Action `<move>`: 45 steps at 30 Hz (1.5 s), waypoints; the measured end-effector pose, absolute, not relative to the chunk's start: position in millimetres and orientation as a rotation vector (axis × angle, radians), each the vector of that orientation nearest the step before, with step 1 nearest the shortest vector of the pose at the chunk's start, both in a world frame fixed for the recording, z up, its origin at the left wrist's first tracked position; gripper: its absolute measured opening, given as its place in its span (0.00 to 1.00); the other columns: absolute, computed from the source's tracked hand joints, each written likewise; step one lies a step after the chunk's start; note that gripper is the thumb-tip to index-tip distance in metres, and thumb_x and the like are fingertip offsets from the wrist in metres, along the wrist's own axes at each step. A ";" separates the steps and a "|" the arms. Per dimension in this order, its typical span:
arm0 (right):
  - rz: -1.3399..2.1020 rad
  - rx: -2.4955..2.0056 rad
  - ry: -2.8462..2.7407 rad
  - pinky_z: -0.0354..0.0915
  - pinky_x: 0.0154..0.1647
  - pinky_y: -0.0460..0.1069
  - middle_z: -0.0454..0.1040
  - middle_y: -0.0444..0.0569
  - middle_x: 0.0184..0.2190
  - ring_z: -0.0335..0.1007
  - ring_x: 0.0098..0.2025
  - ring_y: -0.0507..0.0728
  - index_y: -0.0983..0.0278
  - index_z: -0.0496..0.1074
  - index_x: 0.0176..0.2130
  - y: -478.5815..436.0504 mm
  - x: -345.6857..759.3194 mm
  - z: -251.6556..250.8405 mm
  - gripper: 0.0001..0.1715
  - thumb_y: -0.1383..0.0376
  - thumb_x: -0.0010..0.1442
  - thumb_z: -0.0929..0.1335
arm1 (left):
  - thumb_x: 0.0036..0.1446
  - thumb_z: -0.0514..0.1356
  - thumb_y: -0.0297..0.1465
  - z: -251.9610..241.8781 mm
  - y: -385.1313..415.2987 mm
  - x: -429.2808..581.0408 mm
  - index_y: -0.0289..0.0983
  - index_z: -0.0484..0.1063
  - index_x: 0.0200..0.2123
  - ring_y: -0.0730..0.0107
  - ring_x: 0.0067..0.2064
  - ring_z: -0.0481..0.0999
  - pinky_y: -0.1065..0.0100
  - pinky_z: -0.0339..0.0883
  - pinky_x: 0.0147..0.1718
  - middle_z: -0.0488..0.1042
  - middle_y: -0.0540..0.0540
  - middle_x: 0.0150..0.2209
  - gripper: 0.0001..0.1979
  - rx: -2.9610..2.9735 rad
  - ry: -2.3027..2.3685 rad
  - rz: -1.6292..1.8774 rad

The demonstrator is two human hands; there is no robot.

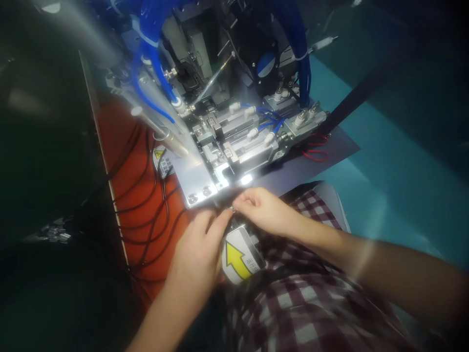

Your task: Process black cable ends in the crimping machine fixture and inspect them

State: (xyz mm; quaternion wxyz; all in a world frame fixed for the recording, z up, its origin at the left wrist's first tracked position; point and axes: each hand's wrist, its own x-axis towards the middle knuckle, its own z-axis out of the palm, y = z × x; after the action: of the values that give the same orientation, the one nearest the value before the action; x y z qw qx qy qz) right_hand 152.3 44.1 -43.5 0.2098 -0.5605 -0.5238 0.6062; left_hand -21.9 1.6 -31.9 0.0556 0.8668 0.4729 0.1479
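My left hand [200,244] and my right hand [262,209] come together just in front of the machine's metal plate [190,178]. The fingers of both are closed, pinching around a tiny shiny piece [233,209] too small to name. Right below them sits a rounded housing with a white label and a yellow arrow [238,259]. Past my fingertips lies the pneumatic fixture [234,142], with metal slides, white fittings and blue air hoses. A bright light falls on its front edge.
Thick blue hose bundles [151,22] rise at the back. Black cables [146,225] run over the orange surface [117,142] at left, near a warning label [161,161]. Red wires [315,149] hang at the right side. A checked garment [304,293] covers my lap.
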 end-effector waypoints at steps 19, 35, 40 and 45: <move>1.610 -1.469 -1.262 0.59 0.27 0.46 0.67 0.41 0.22 0.61 0.24 0.50 0.64 0.69 0.30 27.9 149.2 -60.4 0.11 0.60 0.60 0.65 | 0.60 0.54 0.19 -34.1 -1.6 -32.4 0.34 0.69 0.47 0.73 0.43 0.73 0.75 0.66 0.44 0.72 0.45 0.42 0.13 2.463 1.428 0.643; 1.729 -1.551 -1.430 0.59 0.29 0.46 0.71 0.43 0.20 0.63 0.23 0.49 0.64 0.64 0.24 38.8 153.2 -45.2 0.16 0.65 0.63 0.63 | 0.61 0.51 0.18 -30.1 -0.9 -39.3 0.36 0.70 0.50 0.73 0.39 0.72 0.76 0.67 0.32 0.69 0.43 0.43 0.18 2.614 1.423 0.454; 2.003 -1.396 -1.080 0.58 0.27 0.44 0.70 0.41 0.20 0.64 0.21 0.48 0.66 0.68 0.27 40.7 158.3 -48.1 0.14 0.66 0.64 0.63 | 0.60 0.50 0.19 -28.7 1.3 -42.9 0.36 0.71 0.48 0.70 0.37 0.73 0.72 0.69 0.32 0.72 0.44 0.39 0.17 2.647 1.405 0.411; 2.004 -1.368 -0.799 0.59 0.27 0.43 0.70 0.41 0.23 0.66 0.21 0.46 0.68 0.71 0.30 34.9 161.7 -54.8 0.13 0.70 0.64 0.62 | 0.60 0.49 0.20 -23.6 6.1 -42.1 0.35 0.71 0.49 0.69 0.38 0.74 0.71 0.70 0.34 0.73 0.44 0.39 0.18 2.606 1.345 0.380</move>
State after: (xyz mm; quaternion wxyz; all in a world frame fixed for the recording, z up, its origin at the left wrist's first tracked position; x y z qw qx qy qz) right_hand 161.7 34.9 -54.8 0.2896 -0.5125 -0.2994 0.7509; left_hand -42.1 6.1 -23.6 0.0920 0.8775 0.4530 0.1279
